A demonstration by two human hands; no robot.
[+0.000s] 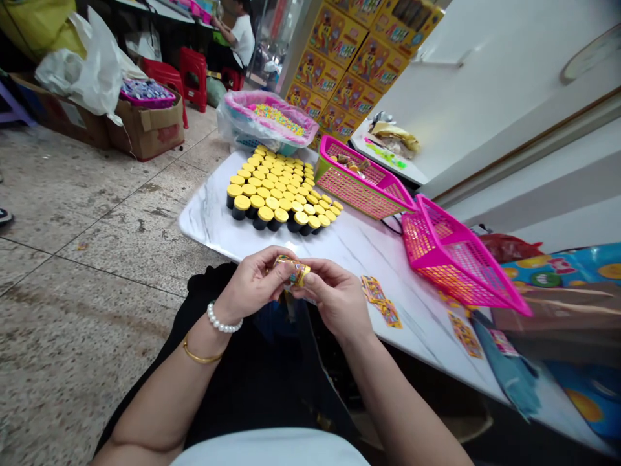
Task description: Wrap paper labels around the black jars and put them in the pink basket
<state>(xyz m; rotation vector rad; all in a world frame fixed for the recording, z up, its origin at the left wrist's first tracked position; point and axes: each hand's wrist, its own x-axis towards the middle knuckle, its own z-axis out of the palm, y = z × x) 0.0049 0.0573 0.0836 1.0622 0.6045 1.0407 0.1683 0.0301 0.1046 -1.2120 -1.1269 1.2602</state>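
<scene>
From my remote seat, I have the fingers of my left hand and right hand clamped on a small yellow-ended printed tube near the tabletop's edge, seemingly mid-wrapping, which calls next for even, gentle smoothing.

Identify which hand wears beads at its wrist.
The left hand: a white beaded bracelet and gold bangle set it apart; the right hand has neither.
</scene>
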